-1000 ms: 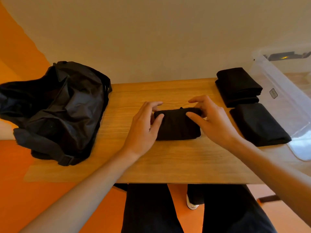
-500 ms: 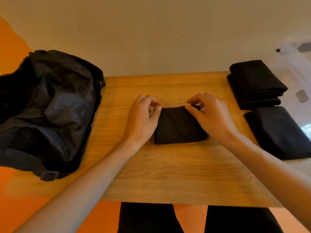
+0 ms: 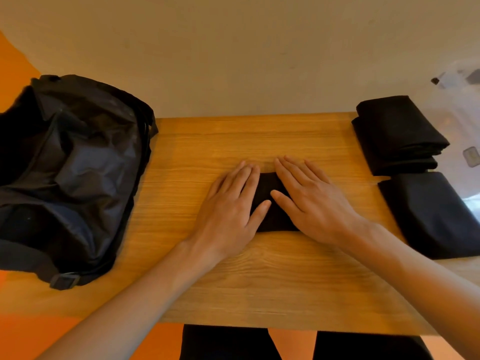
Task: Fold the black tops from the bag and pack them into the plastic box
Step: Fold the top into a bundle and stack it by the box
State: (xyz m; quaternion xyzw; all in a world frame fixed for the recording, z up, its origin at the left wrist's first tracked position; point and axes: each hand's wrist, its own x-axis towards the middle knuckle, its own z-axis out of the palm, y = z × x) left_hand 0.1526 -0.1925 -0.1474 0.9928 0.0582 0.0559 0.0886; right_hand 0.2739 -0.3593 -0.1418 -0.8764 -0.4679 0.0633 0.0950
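- A person's left hand (image 3: pixel 231 211) and right hand (image 3: pixel 309 201) lie flat, palms down, on a small folded black top (image 3: pixel 268 203) at the middle of a wooden table (image 3: pixel 207 141)
- Fingers of both hands are stretched out straight and held close together, pressing on the cloth rather than gripping it; the two thumbs nearly meet over its middle
- Only a dark strip of the top shows between the hands, with its near edge just below the thumbs
- To the right of the right hand's fingers, well apart from them, a stack of folded black tops (image 3: pixel 397 136) sits at the table's far right corner, with another folded black top (image 3: pixel 436 214) just in front of it
- Beyond those, at the frame's right edge, the clear plastic box (image 3: pixel 465 118) is partly visible and blurred
- Left of the left hand's fingers, a crumpled black bag (image 3: pixel 67 172) rests on the table's left end, overhanging its edge
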